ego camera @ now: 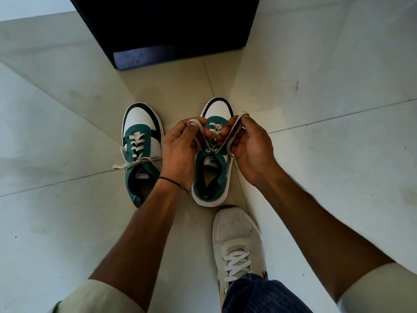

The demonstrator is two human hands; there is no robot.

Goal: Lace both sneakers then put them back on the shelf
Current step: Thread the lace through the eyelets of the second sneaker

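Note:
Two green, white and black sneakers stand side by side on the tiled floor, toes pointing away from me. The left sneaker has its white lace tied in a bow. Over the right sneaker my left hand pinches one end of its lace, bent into a loop. My right hand pinches the other lace end, also looped. Both ends come up from the top eyelets. Part of the right sneaker's tongue is hidden behind my fingers.
A dark shelf unit stands on the floor just beyond the sneakers. My own foot in a white laced shoe is planted right behind the right sneaker. Pale floor tiles spread out on both sides.

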